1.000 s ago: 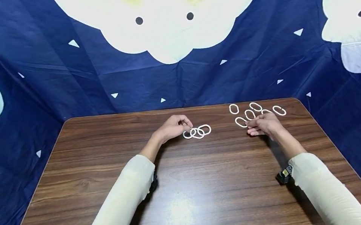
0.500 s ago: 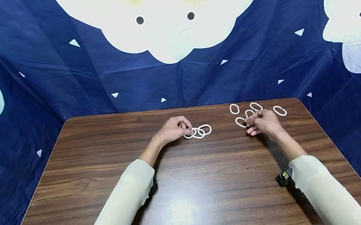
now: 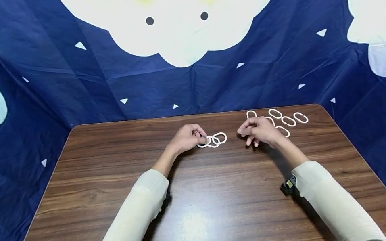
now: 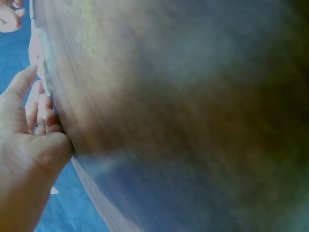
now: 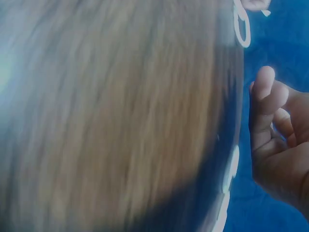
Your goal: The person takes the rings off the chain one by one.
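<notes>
Toward the far middle of the table, my left hand (image 3: 186, 138) pinches the left end of a short chain of white oval links (image 3: 226, 136), which lies on the wood. The left wrist view shows the thumb right at a white link (image 4: 35, 50). My right hand (image 3: 258, 130) is over the table, to the right of the chain and left of most of the loose white links (image 3: 288, 132). Its thumb and index fingertips are close together in the right wrist view, with nothing visible between them. The hand partly covers some loose links.
The loose links, some with a gap in the loop, lie spread near the far right corner of the brown wooden table (image 3: 194, 185). A dark blue cloth (image 3: 145, 90) with white clouds stands along the far edge and both sides.
My right hand has moved left, away from the loose links, uncovering a few of them. My left hand stays at the chain with almost no movement.
</notes>
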The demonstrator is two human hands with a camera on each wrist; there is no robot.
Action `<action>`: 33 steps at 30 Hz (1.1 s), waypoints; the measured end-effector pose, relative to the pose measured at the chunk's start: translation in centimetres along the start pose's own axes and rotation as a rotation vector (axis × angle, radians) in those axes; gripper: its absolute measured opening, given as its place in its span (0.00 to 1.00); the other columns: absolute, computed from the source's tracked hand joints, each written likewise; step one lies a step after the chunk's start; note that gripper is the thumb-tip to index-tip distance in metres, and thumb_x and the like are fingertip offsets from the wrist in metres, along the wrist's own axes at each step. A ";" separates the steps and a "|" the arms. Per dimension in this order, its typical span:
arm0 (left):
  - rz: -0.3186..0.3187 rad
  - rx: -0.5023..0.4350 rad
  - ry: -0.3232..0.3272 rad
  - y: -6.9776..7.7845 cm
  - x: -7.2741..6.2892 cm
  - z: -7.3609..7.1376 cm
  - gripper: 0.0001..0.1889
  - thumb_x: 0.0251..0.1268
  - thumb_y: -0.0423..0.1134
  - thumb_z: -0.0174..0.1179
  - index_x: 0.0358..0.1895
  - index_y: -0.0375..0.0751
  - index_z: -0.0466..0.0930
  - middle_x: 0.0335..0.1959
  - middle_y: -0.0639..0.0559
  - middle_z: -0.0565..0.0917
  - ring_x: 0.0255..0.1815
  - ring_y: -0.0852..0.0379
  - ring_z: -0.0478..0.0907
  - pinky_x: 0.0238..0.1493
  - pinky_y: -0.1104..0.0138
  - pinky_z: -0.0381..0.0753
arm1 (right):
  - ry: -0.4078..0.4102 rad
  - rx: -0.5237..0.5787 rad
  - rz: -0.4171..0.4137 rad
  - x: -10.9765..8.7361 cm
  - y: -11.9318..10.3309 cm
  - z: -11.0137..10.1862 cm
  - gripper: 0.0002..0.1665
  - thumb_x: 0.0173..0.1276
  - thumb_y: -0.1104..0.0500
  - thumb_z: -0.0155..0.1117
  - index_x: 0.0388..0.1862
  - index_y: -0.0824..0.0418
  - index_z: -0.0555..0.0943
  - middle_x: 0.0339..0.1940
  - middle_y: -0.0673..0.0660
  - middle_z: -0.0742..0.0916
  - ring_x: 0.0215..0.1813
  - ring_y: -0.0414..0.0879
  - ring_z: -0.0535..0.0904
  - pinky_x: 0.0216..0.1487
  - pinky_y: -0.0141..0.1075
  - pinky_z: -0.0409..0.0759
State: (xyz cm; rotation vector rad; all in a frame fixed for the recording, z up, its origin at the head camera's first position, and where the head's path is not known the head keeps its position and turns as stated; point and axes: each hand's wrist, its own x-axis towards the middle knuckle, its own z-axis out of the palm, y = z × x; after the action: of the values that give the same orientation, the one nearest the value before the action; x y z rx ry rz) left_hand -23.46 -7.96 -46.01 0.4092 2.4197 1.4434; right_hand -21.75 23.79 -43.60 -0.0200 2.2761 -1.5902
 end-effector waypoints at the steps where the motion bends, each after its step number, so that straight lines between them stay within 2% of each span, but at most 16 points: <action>1: 0.000 -0.001 0.000 0.0 0.0 0.0 0.08 0.63 0.36 0.78 0.42 0.41 0.91 0.29 0.61 0.77 0.32 0.63 0.72 0.40 0.70 0.72 | -0.018 -0.003 -0.004 0.2 0.0 0.4 0.19 0.81 0.62 0.73 0.59 0.76 0.82 0.36 0.52 0.91 0.24 0.39 0.87 0.21 0.30 0.80; 7: 0.006 0.004 -0.004 0.0 0.2 0.1 0.08 0.64 0.34 0.79 0.45 0.40 0.93 0.29 0.61 0.76 0.33 0.61 0.72 0.41 0.68 0.72 | -0.098 -0.028 -0.025 1.3 -0.1 2.5 0.22 0.81 0.61 0.74 0.67 0.71 0.84 0.39 0.54 0.92 0.24 0.41 0.87 0.20 0.31 0.80; 11: 0.013 0.034 0.007 -0.1 0.2 0.1 0.10 0.64 0.35 0.79 0.47 0.42 0.94 0.29 0.60 0.76 0.34 0.61 0.73 0.41 0.67 0.71 | -0.130 -0.107 -0.044 1.8 -0.6 3.8 0.24 0.80 0.59 0.76 0.71 0.64 0.86 0.41 0.55 0.90 0.24 0.42 0.85 0.21 0.31 0.81; 15: 0.018 0.056 0.012 -0.3 0.2 0.1 0.10 0.64 0.35 0.78 0.47 0.43 0.95 0.29 0.60 0.77 0.33 0.61 0.73 0.40 0.68 0.71 | -0.146 -0.184 -0.072 2.2 -1.0 4.5 0.26 0.80 0.59 0.75 0.74 0.59 0.86 0.39 0.54 0.86 0.23 0.42 0.83 0.20 0.31 0.78; 18: 0.017 0.055 0.009 -0.3 0.2 0.2 0.09 0.64 0.35 0.78 0.46 0.42 0.95 0.29 0.60 0.77 0.33 0.62 0.73 0.39 0.68 0.71 | -0.145 -0.218 -0.078 2.4 -1.0 4.8 0.22 0.81 0.59 0.74 0.71 0.59 0.87 0.37 0.53 0.85 0.22 0.42 0.81 0.20 0.31 0.77; 23: 0.018 0.052 -0.009 -0.2 0.2 0.2 0.08 0.64 0.33 0.75 0.45 0.39 0.94 0.31 0.58 0.80 0.35 0.61 0.75 0.42 0.70 0.73 | -0.148 -0.226 -0.051 2.4 -0.9 4.8 0.13 0.83 0.60 0.71 0.60 0.65 0.86 0.38 0.52 0.84 0.24 0.42 0.82 0.23 0.32 0.79; 27: 0.022 0.099 -0.023 -0.2 0.3 0.3 0.06 0.67 0.35 0.71 0.45 0.41 0.92 0.33 0.59 0.81 0.38 0.62 0.76 0.45 0.69 0.75 | -0.190 -0.203 -0.014 2.3 -1.0 4.4 0.08 0.86 0.63 0.65 0.56 0.66 0.80 0.41 0.54 0.81 0.28 0.44 0.82 0.27 0.32 0.82; 28: 0.041 0.119 -0.026 -0.5 0.5 0.3 0.06 0.68 0.35 0.70 0.44 0.42 0.92 0.33 0.59 0.82 0.37 0.61 0.77 0.46 0.68 0.75 | -0.204 -0.202 -0.007 2.2 -1.0 4.3 0.07 0.87 0.63 0.63 0.56 0.66 0.79 0.41 0.54 0.81 0.29 0.44 0.82 0.28 0.32 0.83; 33: 0.082 0.186 -0.052 -0.4 0.7 0.3 0.06 0.74 0.39 0.68 0.47 0.45 0.92 0.33 0.61 0.84 0.39 0.62 0.78 0.55 0.63 0.70 | -0.237 -0.198 0.013 2.1 -1.1 4.1 0.05 0.89 0.64 0.58 0.55 0.65 0.75 0.44 0.55 0.79 0.32 0.44 0.83 0.31 0.32 0.84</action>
State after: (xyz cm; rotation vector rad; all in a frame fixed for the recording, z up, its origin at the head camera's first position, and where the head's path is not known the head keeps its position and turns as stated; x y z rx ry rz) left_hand -24.00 -7.66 -46.55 0.5871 2.5303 1.2266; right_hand -22.66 19.23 -44.40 -0.2314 2.2301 -1.2748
